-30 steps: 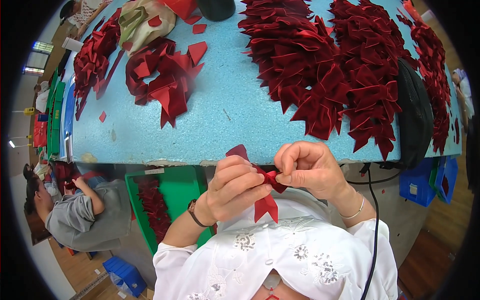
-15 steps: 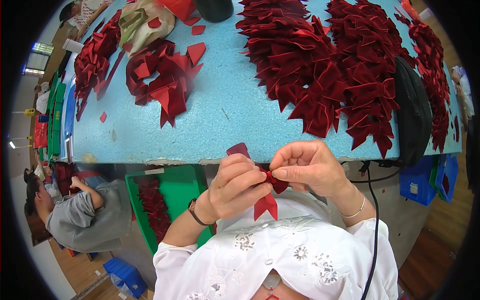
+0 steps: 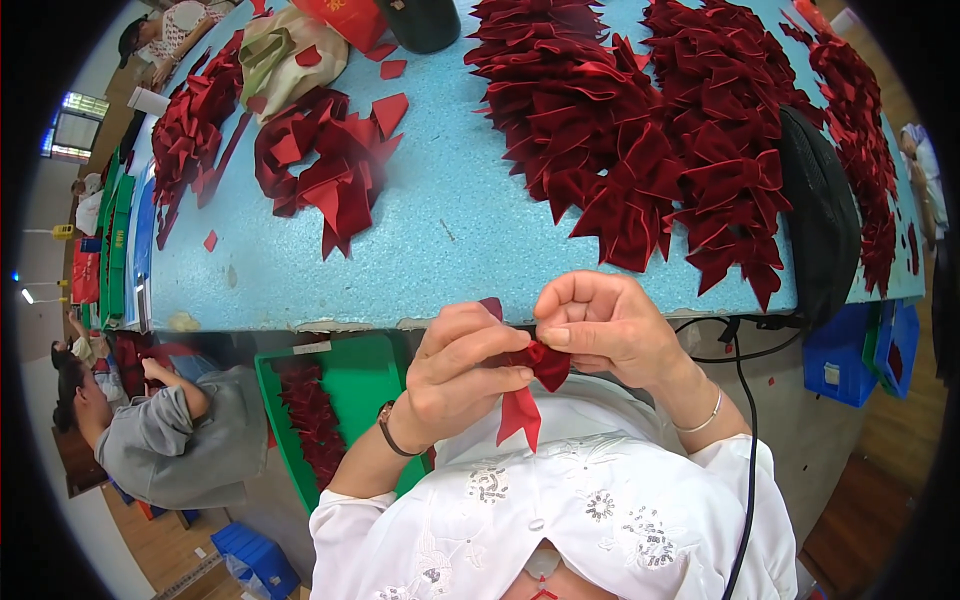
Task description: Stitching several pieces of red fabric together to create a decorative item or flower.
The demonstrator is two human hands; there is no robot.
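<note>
Between my two hands, just off the front edge of the table, is a dark red velvet bow (image 3: pixel 547 368). My left hand (image 3: pixel 462 358) is closed around its left side, and one notched ribbon tail hangs below the fingers. Another ribbon end pokes up behind that hand. My right hand (image 3: pixel 607 328) pinches the bow near its knot with thumb and forefinger, the other fingers curled. The fingers hide much of the knot. Long overlapping rows of finished red bows (image 3: pixel 625 215) lie on the blue table (image 3: pixel 440 270) beyond my hands.
Loose red ribbon pieces (image 3: pixel 335 190) lie at the table's left, near a pale cloth (image 3: pixel 290 50) and a dark cup (image 3: pixel 422 22). A black bag (image 3: pixel 822 215) stands right. A green crate (image 3: pixel 375 370) holds bows beside my left arm. A person in grey (image 3: pixel 185 430) sits at left.
The bow has turned slightly, its right loop now showing more and its hanging tail shifted a little left. Both hands keep their grip. The whole view has shifted slightly.
</note>
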